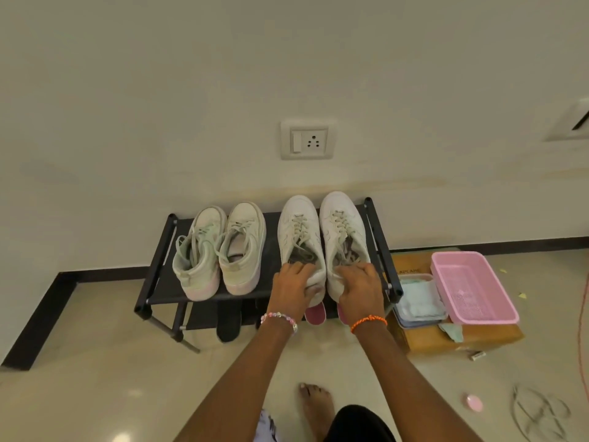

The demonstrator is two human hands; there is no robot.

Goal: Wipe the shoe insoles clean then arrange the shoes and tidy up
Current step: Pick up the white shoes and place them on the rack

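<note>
Two pairs of pale sneakers stand side by side on the top shelf of a low black shoe rack, toes toward the wall. The left pair has greenish laces and pinkish heels. My left hand grips the heel of the left white sneaker of the right pair. My right hand grips the heel of the right white sneaker. Both sneakers rest on the shelf. Pink insoles or soles and a dark sole show on the lower shelf beneath.
Right of the rack a cardboard box carries a clear container with folded cloths and a pink plastic basket. A small pink lid and loose laces lie on the floor. My bare foot stands below. A wall socket sits above.
</note>
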